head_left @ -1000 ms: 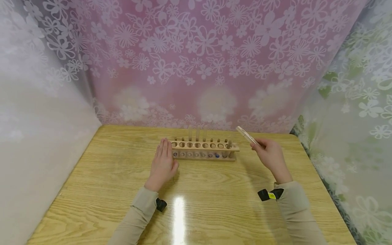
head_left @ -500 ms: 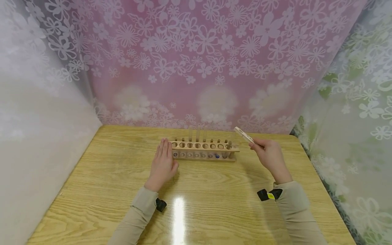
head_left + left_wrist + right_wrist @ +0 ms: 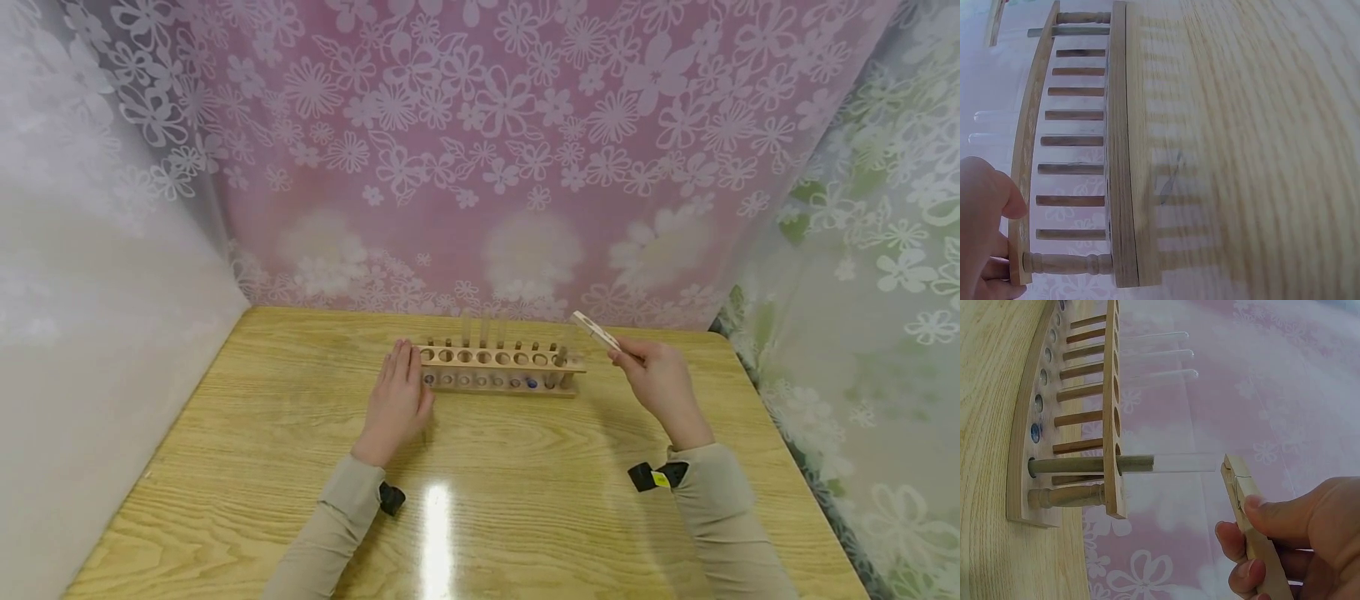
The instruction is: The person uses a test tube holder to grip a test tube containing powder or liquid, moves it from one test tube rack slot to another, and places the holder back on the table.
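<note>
A wooden test tube rack (image 3: 495,367) stands near the table's back edge. My left hand (image 3: 393,408) grips the left end of its top plank (image 3: 1024,150), the thumb on one face and other fingers beyond it. A test tube (image 3: 1138,464) with murky greenish-brown contents stands in the rack's right end hole. In my right hand (image 3: 663,385) is a wooden test tube holder (image 3: 1244,486), pinched between thumb and fingers. The holder's tip is close to that tube's mouth in the right wrist view, seemingly apart from it. Several clear tubes (image 3: 1166,376) stick up behind the rack, on its pegs.
The wood-grained table (image 3: 517,500) reaches toward me with a bright glare in front. A pink flowered curtain (image 3: 480,167) hangs behind it, with pale sheets on the left and right (image 3: 862,333). A blue spot (image 3: 532,383) shows in the rack's base.
My right hand has drifted slightly left with the test tube holder, toward the rack's right end. My left hand stays at the rack's left end, with only a small shift of the thumb.
</note>
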`<state>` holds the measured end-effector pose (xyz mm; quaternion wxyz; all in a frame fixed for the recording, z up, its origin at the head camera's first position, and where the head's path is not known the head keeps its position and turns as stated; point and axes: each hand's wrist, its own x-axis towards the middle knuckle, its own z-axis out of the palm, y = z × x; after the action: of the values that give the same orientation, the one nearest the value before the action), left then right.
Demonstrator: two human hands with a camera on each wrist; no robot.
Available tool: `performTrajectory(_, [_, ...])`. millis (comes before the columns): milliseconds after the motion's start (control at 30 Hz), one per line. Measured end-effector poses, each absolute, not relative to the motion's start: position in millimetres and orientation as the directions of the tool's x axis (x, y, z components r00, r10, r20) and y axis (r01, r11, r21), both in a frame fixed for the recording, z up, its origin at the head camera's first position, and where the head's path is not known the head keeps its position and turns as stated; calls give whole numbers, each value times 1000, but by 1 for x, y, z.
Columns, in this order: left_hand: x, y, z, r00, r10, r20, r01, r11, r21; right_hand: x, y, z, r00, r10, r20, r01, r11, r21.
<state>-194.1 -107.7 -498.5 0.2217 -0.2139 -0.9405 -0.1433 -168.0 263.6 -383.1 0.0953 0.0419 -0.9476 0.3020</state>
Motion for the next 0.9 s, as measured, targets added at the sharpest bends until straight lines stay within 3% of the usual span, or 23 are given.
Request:
performTrajectory(367, [-210,-111,-493,-782,359,510,492,857,152,-173,258,-381,-976,-19,215,-140,815,-562])
performTrajectory(900, [-214,-111,-492,-792,371,485,485,865,130,-180,256,-379,-963,-38,267,-178,833,-524])
